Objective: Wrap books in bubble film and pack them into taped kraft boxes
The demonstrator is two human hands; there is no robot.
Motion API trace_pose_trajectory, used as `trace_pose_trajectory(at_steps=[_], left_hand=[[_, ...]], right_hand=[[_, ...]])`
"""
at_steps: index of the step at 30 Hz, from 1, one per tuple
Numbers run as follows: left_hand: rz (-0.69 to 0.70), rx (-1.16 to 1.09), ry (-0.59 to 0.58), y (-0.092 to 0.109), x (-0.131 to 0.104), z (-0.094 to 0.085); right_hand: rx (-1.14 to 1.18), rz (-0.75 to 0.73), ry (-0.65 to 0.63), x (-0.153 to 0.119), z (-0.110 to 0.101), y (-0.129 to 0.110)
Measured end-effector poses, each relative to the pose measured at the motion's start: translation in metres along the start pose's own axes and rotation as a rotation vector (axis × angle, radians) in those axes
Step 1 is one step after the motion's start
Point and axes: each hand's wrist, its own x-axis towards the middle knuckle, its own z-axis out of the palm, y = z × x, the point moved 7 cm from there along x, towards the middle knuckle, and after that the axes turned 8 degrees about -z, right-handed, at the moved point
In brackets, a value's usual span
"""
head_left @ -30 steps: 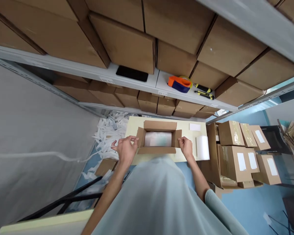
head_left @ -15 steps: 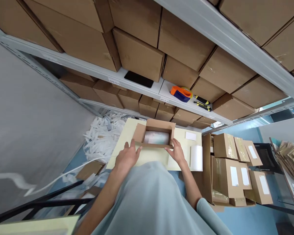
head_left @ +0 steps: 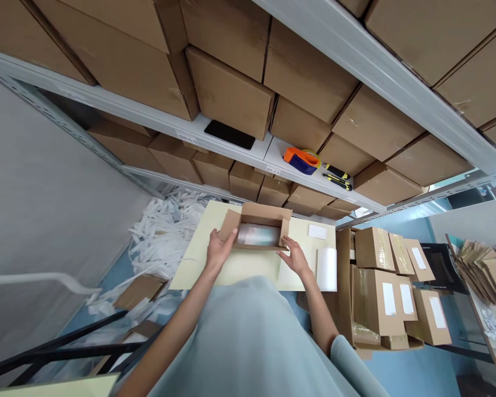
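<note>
Cardboard under your fingertips on both sides: your left hand (head_left: pixel 218 252) has its fingers together and pressed against the left end flap of the open carton (head_left: pixel 256 227), thumb on the near edge. Your right hand (head_left: pixel 294 257) lies with fingers spread flat, the tips touching the carton's near right corner; whether they pinch the flap, you cannot tell from this view.

The carton sits on the pale yellow table (head_left: pixel 198 264), toward its far edge, mouth upward, all flaps standing open. Its long axis runs left to right across your body, with the short ends under your hands. Inside lies a wrapped pale bundle (head_left: pixel 258 234), long axis the same way, filling most of the floor of the carton.

Just right of your right hand stands a white roll (head_left: pixel 327 269), at the table's right edge. A small white card (head_left: pixel 317 231) lies flat beyond it.

Further out: stacked labelled boxes (head_left: pixel 391 286) to the right of the table, shredded white paper (head_left: pixel 165 237) heaped on the floor to the left. On the shelf (head_left: pixel 268 157) above, an orange and blue tape dispenser (head_left: pixel 301 159), two yellow-black knives (head_left: pixel 335 174) beside it, and a black phone (head_left: pixel 229 134) further left.
</note>
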Motion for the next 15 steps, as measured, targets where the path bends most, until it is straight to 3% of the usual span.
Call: trace_pose_trajectory(at_steps=[2,5,7,11,15], left_hand=[[0.052,0.015,-0.126,-0.001,-0.001,0.011],[0.328,0.213,-0.294,0.011,-0.015,0.021],[0.421,0.357,-0.306,0.014,-0.017,0.022],[0.330,0.541,-0.309,0.015,0.003,0.026],[0.410,0.600,-0.186,0.042,0.026,0.032]], right_hand=[[-0.013,-0.002,-0.006,0.008,0.003,-0.001],[-0.023,0.061,-0.004,0.017,0.009,0.004],[0.010,0.106,-0.011,0.021,0.012,0.010],[0.005,0.167,-0.048,0.029,0.011,0.024],[-0.164,0.257,0.129,0.050,-0.012,0.036]])
